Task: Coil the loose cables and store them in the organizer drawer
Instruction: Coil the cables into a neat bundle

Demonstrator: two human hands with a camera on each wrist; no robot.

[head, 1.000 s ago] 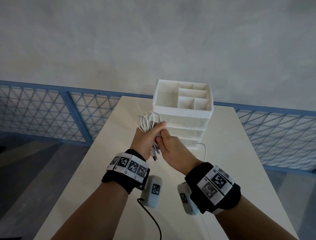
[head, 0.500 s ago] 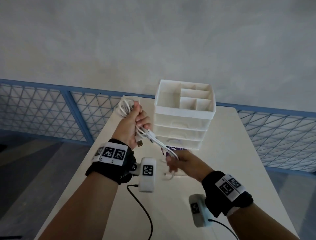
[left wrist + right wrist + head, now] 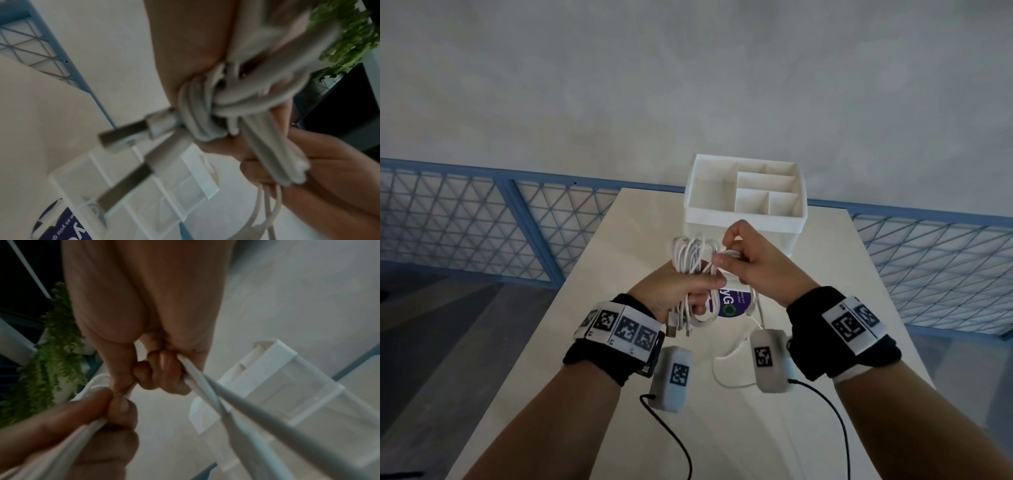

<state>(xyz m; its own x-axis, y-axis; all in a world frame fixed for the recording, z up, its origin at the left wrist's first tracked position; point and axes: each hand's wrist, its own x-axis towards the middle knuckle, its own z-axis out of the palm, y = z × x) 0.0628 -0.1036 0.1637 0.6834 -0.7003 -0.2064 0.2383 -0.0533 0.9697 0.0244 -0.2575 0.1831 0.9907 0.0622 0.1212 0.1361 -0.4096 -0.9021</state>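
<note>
My left hand [image 3: 681, 287] grips a bundle of white cable coils [image 3: 692, 255] above the table, loops sticking up past the fist and USB plugs [image 3: 674, 329] hanging below it. In the left wrist view the coils [image 3: 201, 112] and two metal plugs [image 3: 125, 136] fill the middle. My right hand [image 3: 736, 255] pinches the cable's free strand [image 3: 729, 253] right beside the loops; in the right wrist view the strand [image 3: 205, 391] runs taut from the fingers. The rest of that cable [image 3: 726, 363] trails down onto the table. The white organizer [image 3: 746, 195] stands just behind both hands, its drawers shut.
A round purple sticker [image 3: 732, 301] lies on the white table [image 3: 592, 308] under the hands. A blue mesh railing [image 3: 482, 219] runs behind the table on both sides. Black sensor leads [image 3: 671, 438] hang from my wrists. A green plant [image 3: 55, 353] shows in the wrist views.
The right hand rose from low on the table up to the loops, carrying the strand. The left hand with the coil shifted right and lower, back in front of the organizer.
</note>
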